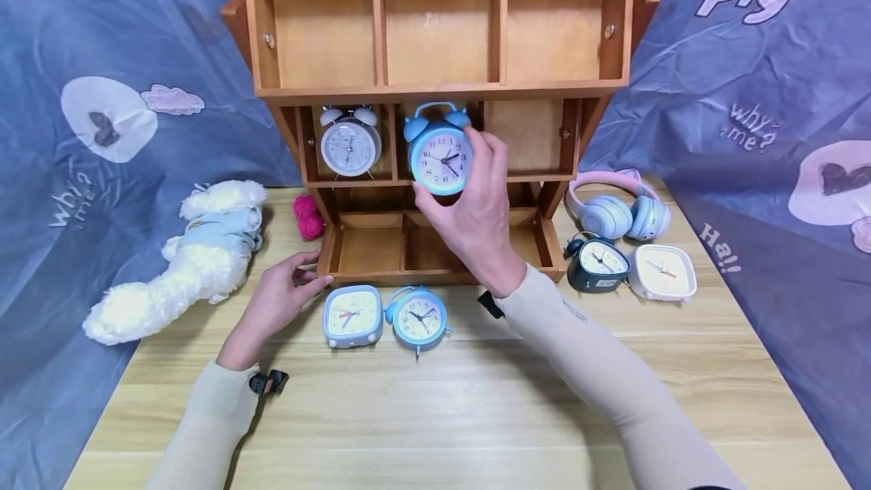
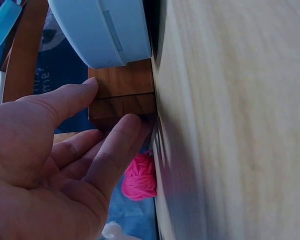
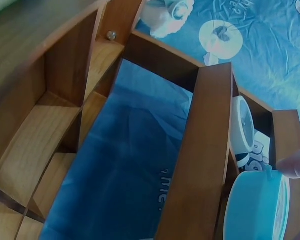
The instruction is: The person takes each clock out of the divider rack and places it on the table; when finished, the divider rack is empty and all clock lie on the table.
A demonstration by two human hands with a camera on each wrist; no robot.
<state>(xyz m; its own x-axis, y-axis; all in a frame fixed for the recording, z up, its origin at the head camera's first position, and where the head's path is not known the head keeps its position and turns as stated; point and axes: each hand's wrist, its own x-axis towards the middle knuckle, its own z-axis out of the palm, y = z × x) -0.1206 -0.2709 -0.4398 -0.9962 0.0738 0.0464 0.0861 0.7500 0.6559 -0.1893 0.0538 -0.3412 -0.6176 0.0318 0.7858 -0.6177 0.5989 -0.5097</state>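
Note:
Between thumb and fingers, my right hand (image 1: 479, 218) holds a light-blue twin-bell alarm clock (image 1: 441, 161) upright at the middle compartment of the middle tier. That tier belongs to a three-tier wooden storage rack (image 1: 442, 89). My left hand (image 1: 280, 297) grips the lowest tier's front left corner (image 2: 122, 90), thumb on one face and fingers on the other. To the left of the held clock, a white twin-bell alarm clock (image 1: 350, 147) stands in its own compartment. A square blue alarm clock (image 1: 353, 316) and a small round blue alarm clock (image 1: 419, 317) rest on the table before the rack.
Right of the rack are a dark green alarm clock (image 1: 599, 264), a square white alarm clock (image 1: 663, 273) and pink-and-blue headphones (image 1: 612, 210). On the left lie a pink yarn ball (image 1: 308, 218) and a fluffy white plush toy (image 1: 197, 255). Blue printed cloth (image 1: 748, 82) hangs behind.

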